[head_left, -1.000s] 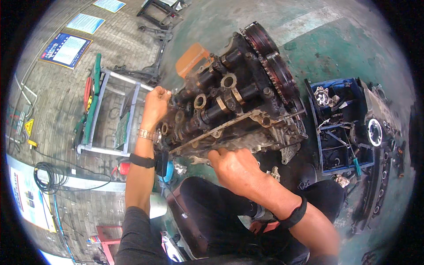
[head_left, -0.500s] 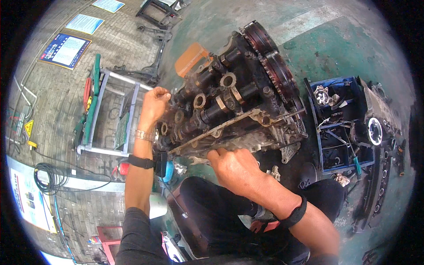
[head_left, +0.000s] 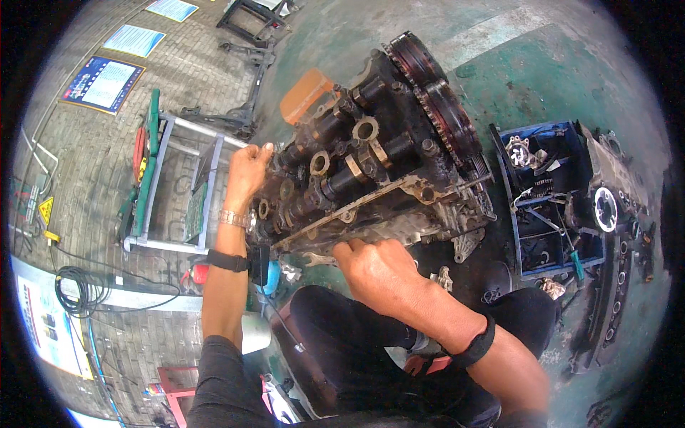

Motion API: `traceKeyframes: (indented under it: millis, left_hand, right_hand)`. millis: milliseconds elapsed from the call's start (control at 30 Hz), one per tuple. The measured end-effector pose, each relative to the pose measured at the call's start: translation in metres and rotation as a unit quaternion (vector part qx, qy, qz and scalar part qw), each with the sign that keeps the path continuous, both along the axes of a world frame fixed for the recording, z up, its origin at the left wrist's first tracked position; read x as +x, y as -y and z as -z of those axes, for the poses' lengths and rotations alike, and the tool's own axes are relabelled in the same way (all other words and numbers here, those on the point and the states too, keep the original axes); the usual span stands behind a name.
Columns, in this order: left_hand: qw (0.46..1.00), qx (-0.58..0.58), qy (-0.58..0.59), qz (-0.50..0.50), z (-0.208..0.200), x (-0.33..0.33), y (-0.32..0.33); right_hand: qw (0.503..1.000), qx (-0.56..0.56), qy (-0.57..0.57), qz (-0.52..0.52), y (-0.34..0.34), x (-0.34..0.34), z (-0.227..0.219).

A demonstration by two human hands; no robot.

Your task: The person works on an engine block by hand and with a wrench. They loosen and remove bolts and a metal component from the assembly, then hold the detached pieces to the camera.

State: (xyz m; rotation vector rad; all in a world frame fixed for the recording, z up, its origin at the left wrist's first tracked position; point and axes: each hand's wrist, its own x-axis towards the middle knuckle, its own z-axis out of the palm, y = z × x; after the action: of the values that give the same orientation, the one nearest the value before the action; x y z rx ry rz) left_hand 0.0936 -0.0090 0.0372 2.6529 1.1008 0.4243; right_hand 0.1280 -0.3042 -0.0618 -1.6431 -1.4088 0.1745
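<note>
The wrench (head_left: 319, 260) in my grip is a dull tan-grey, against the grimy black-brown engine (head_left: 371, 167) with its bronze bands and rusty-red toothed wheels (head_left: 451, 118). My sleeve (head_left: 225, 371) and trousers (head_left: 349, 321) are black, my watch (head_left: 233, 218) a coppery gold. The crate (head_left: 556, 272) is blue, the panel (head_left: 305, 98) orange, the floor (head_left: 514, 85) green patched with grey, the wall (head_left: 171, 85) grey-tan in a brick pattern.

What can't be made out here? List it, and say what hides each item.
All in the head view:
Wrench: its handle is hidden by the right hand.
Left hand: whether its fingers hold anything is hidden by the hand itself.
Engine: its underside is hidden by its own bulk.
Crate: its smallest contents are too small and dark to name.
Left sleeve: cut off by the lower edge.
</note>
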Motion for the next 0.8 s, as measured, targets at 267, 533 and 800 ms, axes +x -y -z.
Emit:
traceKeyframes:
  millis: [267,533,800]
  left_hand:
    - [0.996,0.028,0.066,0.046,0.006,0.001,0.002]
    - [0.997,-0.061,0.020,0.052,-0.008,0.000,0.012]
    - [0.991,-0.119,0.050,0.039,-0.009,-0.003,0.012]
  right_hand:
    - [1.000,0.000,0.009,0.005,-0.002,-0.002,0.004]
    - [1.000,0.010,0.013,0.010,0.000,0.000,0.002]
    - [1.000,0.009,0.020,0.012,0.000,-0.003,0.001]
